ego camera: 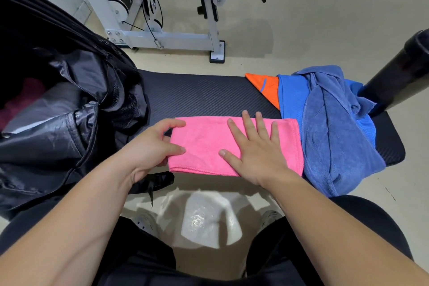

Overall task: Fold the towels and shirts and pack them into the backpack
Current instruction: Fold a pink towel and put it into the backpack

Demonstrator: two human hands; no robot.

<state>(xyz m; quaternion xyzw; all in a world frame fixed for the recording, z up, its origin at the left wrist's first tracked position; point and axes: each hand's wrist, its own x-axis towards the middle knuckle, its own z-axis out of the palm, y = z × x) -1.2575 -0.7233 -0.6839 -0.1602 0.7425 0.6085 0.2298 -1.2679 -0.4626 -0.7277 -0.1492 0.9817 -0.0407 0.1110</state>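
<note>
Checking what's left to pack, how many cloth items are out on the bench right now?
4: pink towel under both hands at centre; at right, a heaped blue towel, a blue shirt beneath it, and an orange piece behind. More may be hidden.

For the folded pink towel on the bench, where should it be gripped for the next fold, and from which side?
Probably the pink towel at its short left edge, approached from the left: the left hand is already pinching there, while the right hand lies flat on top, pinning the right half as an anchor.

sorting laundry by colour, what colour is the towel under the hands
Pink: the towel shows plainly in the head view.
</note>
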